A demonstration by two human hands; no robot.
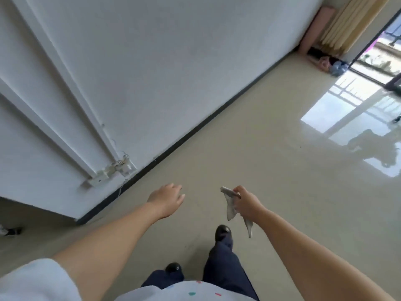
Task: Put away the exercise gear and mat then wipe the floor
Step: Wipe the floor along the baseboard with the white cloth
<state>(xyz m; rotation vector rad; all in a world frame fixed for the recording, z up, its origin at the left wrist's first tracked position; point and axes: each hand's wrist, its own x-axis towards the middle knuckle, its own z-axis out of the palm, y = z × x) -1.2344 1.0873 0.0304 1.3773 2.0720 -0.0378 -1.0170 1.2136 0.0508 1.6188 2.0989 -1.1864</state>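
My right hand (246, 202) grips a grey-white cloth (230, 208) that hangs limp below the fingers, above the beige floor (249, 153). My left hand (167, 197) is held out over the floor with relaxed fingers and holds nothing. A rolled pink mat (312, 29) stands upright in the far corner against the wall beside the curtain. Some pink and blue items (332, 65) lie on the floor under that curtain; what they are is too blurred to tell. My two black shoes and dark trousers (223, 257) show below my hands.
A white wall (162, 72) with a dark skirting strip runs along the left. White cable trunking with a loose socket (115, 168) hangs low on it. A yellow curtain (351, 22) and a glass balcony door (382, 57) are at far right. A small dark object (10, 231) lies at left.
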